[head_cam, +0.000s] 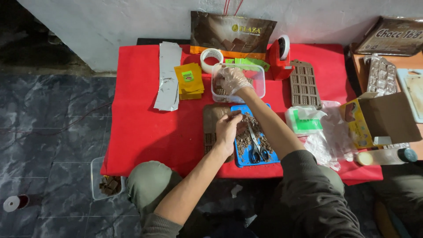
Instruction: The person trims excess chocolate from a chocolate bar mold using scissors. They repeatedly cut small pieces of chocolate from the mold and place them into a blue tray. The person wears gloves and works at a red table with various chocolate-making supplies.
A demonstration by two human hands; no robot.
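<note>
Red cloth (pixel 145 123), blue tray (pixel 240 159) w/ brown choc bits (pixel 246 136). Yellow packets (pixel 188 79), silver foil strips (pixel 168 75), brown mould (pixel 304 83).

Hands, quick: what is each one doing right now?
Left hand: bare, fingers curled on the brown mould; grip cannot be told.
Right hand: gloved, reaching into the clear plastic container; contents held cannot be told.

The gloved right hand (pixel 232 79) sits inside the clear tub (pixel 260 83) and covers most of what lies in it. The left hand (pixel 228 128) hides part of the brown mould (pixel 210 128) and whatever its fingertips pinch. Scissors (pixel 256 147) are half buried in chocolate bits. At the far right, the tray (pixel 413 90) and foil bag (pixel 392 36) run off the edge.
</note>
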